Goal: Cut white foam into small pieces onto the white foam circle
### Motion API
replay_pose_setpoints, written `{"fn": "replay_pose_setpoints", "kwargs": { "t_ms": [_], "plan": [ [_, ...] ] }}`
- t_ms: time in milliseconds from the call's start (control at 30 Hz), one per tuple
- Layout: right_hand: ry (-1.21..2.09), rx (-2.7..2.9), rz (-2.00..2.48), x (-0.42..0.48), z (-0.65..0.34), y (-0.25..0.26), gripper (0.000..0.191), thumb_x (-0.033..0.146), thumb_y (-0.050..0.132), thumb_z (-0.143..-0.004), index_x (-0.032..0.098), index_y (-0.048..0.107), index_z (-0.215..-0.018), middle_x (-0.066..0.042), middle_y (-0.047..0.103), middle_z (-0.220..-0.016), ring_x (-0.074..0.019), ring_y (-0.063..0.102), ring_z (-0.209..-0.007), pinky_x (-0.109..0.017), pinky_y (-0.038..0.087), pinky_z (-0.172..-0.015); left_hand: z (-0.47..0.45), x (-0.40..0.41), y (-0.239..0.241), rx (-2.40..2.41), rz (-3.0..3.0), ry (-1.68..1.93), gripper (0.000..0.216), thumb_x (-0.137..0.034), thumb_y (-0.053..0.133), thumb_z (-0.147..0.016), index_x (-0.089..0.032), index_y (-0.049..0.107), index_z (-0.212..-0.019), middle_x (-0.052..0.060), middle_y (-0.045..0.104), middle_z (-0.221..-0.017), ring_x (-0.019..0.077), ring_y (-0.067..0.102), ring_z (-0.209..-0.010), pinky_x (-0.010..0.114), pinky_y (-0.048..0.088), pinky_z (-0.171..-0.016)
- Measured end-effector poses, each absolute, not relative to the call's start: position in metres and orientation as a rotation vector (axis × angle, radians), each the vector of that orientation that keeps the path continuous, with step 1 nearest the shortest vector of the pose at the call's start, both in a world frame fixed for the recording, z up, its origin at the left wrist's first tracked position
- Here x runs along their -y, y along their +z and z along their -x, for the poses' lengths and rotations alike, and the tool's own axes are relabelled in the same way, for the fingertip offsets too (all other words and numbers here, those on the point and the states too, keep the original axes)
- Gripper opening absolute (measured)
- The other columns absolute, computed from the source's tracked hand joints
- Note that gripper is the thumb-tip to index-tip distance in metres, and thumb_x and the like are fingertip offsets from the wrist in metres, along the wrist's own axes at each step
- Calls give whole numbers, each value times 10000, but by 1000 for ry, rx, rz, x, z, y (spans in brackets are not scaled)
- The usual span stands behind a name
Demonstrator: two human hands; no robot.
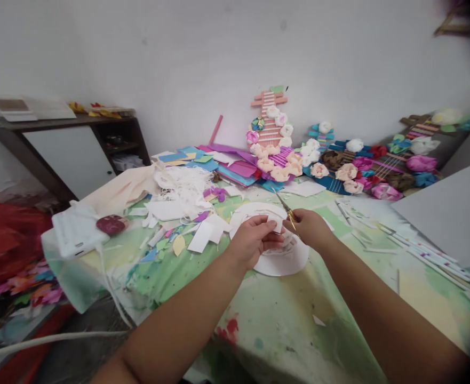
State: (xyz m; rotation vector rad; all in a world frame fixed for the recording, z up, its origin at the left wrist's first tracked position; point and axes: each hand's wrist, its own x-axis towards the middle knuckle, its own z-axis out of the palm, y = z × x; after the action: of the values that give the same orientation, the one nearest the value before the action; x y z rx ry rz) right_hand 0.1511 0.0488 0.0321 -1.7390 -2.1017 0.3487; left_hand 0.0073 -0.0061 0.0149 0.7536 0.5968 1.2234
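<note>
My left hand [254,238] is closed on a small white paper piece [275,223], pinching it above a round white foam plate [259,212] on the table. My right hand [309,226] is closed round a pair of gold-handled scissors [285,207], whose blades point up and away to the left. The blades meet the paper piece at its right edge. Both hands hover close together over the plate.
The green paint-stained tablecloth [283,304] carries paper scraps [186,229] on the left and white strips [422,250] on the right. Paper-flower guitar models [275,144] lean against the wall behind. A dark desk [62,133] stands at the left, a red bag [6,240] below it.
</note>
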Motion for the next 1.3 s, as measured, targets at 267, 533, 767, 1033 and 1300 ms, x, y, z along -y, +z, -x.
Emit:
{"fn": "replay_pose_setpoints", "kwargs": {
  "t_ms": [267,533,767,1033,1300],
  "plan": [
    [341,2035,1745,-52,-142,21,133,305,475,-579,178,490,-544,3,479,-521,-102,378,-488,-220,240,-445,-7,6,17,-618,-726,1233,114,-212,540,-646,-122,516,-713,27,579,-665,75,541,-521,199,452,-500],
    [711,1935,1628,-55,-148,30,245,348,473,-611,182,552,-773,25,497,-526,-71,391,-414,-193,289,-395,-6,4,15,-621,-713,1230,130,-225,517,-663,-132,521,-754,27,572,-668,81,544,-541,210,456,-520],
    [810,1869,1629,-60,-153,31,289,442,507,-582,154,487,-584,47,387,-401,-57,324,-351,-192,246,-347,-3,2,15,-641,-696,1254,139,-240,525,-657,-139,505,-750,27,563,-667,75,531,-519,218,455,-517],
    [703,1997,1696,-9,-173,36,318,472,452,-631,167,505,-558,28,432,-446,-84,378,-417,-201,259,-395,-5,3,13,-735,-677,1313,203,-266,576,-620,-154,529,-783,30,541,-765,99,539,-639,218,458,-526],
    [362,2184,1903,42,-171,25,371,532,327,-698,192,434,-593,4,505,-551,-118,431,-501,-215,263,-453,-14,10,15,-728,-717,1373,173,-226,594,-609,-120,545,-736,15,556,-651,61,534,-568,183,451,-564]
  ]
}}
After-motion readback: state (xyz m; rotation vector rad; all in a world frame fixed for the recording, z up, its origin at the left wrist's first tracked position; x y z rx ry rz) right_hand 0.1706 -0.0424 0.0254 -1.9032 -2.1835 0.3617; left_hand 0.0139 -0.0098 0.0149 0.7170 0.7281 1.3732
